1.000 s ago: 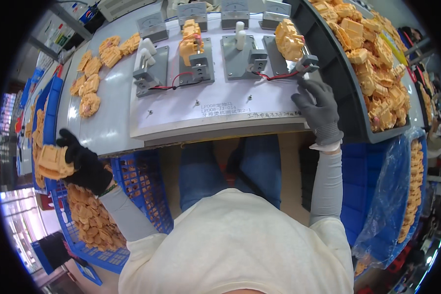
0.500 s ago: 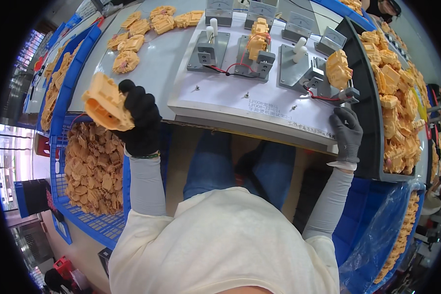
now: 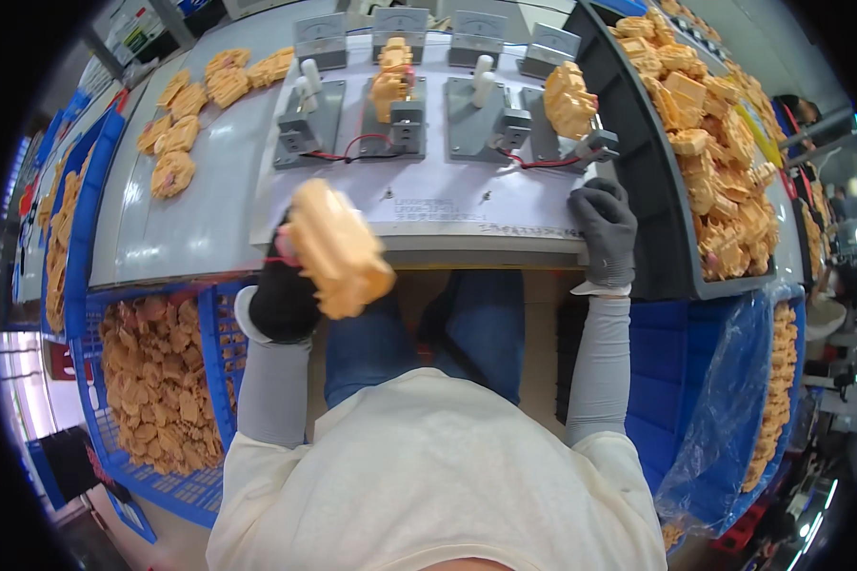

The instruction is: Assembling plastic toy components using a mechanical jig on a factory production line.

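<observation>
My left hand (image 3: 284, 300), in a black glove, is shut on an orange plastic housing (image 3: 338, 249), slightly blurred, just over the board's front left edge. A bit of pink and red shows beside the glove. My right hand (image 3: 607, 228), in a grey glove, rests with curled fingers at the front right corner of the white-topped test board (image 3: 352, 211); nothing shows in it. Among the grey test fixtures, the second from left bears a housing (image 3: 390, 90) and the rightmost another housing (image 3: 569, 100). White posts (image 3: 483, 81) stand bare on the third fixture, likewise on the first fixture (image 3: 309, 114).
Several analog meters (image 3: 400, 36) line the board's back. Loose housings (image 3: 173, 173) lie on the table at left. A black bin (image 3: 671, 238) heaped with housings borders the board's right. Below the table's left edge is a blue crate (image 3: 162, 490) full of parts; blue bins (image 3: 647, 381) stand at right.
My left hand has carried the housing rightward and down, from above the blue crate to the board's front left edge. My right hand stays at the board's corner. The view has swung right.
</observation>
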### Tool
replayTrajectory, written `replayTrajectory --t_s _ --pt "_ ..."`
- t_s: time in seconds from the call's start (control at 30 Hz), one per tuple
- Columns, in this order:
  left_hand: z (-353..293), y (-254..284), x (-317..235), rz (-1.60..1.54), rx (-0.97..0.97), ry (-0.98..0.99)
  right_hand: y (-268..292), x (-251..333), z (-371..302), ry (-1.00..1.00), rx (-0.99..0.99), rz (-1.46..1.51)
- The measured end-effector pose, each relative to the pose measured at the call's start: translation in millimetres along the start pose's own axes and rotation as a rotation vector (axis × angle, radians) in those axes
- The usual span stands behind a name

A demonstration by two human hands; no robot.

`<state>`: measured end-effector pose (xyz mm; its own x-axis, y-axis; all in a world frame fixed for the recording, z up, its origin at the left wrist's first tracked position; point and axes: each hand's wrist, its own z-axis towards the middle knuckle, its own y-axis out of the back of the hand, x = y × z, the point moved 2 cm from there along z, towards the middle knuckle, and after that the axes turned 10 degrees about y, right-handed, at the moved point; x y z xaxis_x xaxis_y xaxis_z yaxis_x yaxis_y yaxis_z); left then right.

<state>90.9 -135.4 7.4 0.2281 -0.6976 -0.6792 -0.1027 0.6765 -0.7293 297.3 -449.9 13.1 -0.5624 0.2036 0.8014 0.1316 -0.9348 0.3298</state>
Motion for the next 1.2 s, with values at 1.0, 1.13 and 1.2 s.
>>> replayTrajectory --t_s 1.0,1.13,1.2 --pt "127.0 -157.7 133.0 0.865 0.625 -0.307 41.7 11.5 59.9 0.044 0.013 0.199" --pt "126.5 -159.6 131.3 0.797 0.64 -0.209 16.8 52.9 113.2 -0.128 0.329 -0.005" --pt "126.6 -150.3 138.8 0.747 0.604 -0.143 -7.3 63.6 129.1 -0.014 0.532 -0.425"
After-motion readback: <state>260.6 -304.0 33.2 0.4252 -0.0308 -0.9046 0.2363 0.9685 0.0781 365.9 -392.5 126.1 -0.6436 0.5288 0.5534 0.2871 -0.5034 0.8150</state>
